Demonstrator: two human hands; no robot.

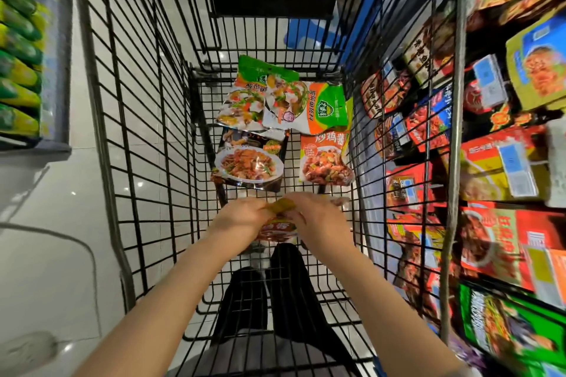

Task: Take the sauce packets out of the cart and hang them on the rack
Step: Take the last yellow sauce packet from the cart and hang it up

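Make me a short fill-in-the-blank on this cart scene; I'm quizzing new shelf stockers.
1. Both hands, left hand and right hand, hold one ____.
2. Loose packets lie on the floor of the wire ____.
3. The rack of hanging packets stands on the person's ____ side.

Missing words: packet; cart; right

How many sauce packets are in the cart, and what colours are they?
Green and orange packets: 2, lying overlapped at the far end of the cart.
Black packet: 1.
Orange packet with red sauce picture: 1.
Red and yellow packet held by the left hand and right hand: 1.
Total: 5.
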